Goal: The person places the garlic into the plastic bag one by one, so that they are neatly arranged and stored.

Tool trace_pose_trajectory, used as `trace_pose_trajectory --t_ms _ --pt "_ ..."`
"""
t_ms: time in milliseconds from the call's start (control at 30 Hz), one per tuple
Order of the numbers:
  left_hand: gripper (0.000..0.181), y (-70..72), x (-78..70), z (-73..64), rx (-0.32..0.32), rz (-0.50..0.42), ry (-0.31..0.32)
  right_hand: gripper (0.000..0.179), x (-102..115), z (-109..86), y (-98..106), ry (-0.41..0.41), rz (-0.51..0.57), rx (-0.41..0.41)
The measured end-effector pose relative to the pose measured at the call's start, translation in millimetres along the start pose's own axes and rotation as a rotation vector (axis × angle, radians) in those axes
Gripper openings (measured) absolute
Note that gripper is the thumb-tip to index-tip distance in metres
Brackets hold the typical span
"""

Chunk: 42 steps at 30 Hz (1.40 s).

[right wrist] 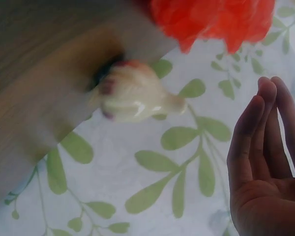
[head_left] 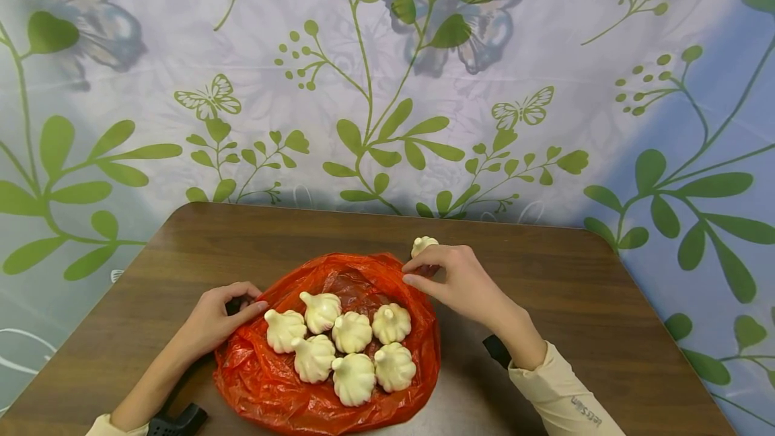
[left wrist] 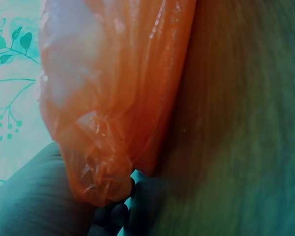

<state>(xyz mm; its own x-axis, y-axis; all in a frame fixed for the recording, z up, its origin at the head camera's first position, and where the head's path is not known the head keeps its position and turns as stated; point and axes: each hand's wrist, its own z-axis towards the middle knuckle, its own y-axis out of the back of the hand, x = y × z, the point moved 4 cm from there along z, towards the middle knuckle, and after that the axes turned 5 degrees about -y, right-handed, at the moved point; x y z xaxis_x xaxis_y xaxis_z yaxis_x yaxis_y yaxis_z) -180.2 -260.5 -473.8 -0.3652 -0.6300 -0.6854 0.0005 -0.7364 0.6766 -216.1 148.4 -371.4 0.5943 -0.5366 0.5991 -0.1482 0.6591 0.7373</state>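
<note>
A crinkled red plastic bag (head_left: pixel 272 385) lies wide open on the table, with several whole garlic bulbs (head_left: pixel 352 333) inside. My left hand (head_left: pixel 220 318) grips the bag's left edge, thumb on top of the plastic; in the left wrist view the gathered plastic (left wrist: pixel 101 172) hides most of its fingers. At the bag's upper right rim hovers my right hand (head_left: pixel 463 284), its fingers extended and holding nothing. The right wrist view shows these straight fingers (right wrist: pixel 250 142) apart from the bag. Just beyond that hand, one single garlic bulb (head_left: pixel 424 245) sits on the table.
The brown wooden table (head_left: pixel 545 274) has rounded far corners. Behind it hangs a cloth (head_left: pixel 387 86) printed with green leaves and butterflies. Black wrist devices (head_left: pixel 178 420) are worn under both forearms.
</note>
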Motion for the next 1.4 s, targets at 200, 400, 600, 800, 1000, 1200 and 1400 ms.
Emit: trace_pose_trajectory --t_ms 200,400,600,800,1000,1200,1400 --pt "0.008 0.1 0.5 0.3 -0.006 0.012 -0.011 0.012 -13.2 0.5 10.7 -0.025 0.007 -0.073" --pt "0.009 -0.4 0.6 0.2 -0.006 0.006 -0.010 0.014 -25.7 1.6 13.2 -0.044 -0.021 -0.132" --pt "0.009 -0.3 0.5 0.6 -0.016 0.003 -0.020 0.015 -38.2 1.2 18.1 -0.091 -0.033 -0.216" --pt "0.010 -0.5 0.6 0.4 -0.017 0.004 -0.023 0.016 -50.6 0.3 21.2 -0.132 -0.056 -0.254" --pt "0.010 -0.1 1.5 0.7 -0.017 0.001 -0.027 0.016 -57.9 0.9 21.8 -0.151 -0.064 -0.260" --pt "0.009 0.5 2.0 1.2 -0.012 0.002 -0.024 0.020 -64.3 4.5 20.5 -0.152 -0.043 -0.267" --pt "0.009 -0.4 2.2 0.6 -0.010 0.006 -0.017 0.027 -69.8 14.5 13.4 -0.165 -0.021 -0.234"
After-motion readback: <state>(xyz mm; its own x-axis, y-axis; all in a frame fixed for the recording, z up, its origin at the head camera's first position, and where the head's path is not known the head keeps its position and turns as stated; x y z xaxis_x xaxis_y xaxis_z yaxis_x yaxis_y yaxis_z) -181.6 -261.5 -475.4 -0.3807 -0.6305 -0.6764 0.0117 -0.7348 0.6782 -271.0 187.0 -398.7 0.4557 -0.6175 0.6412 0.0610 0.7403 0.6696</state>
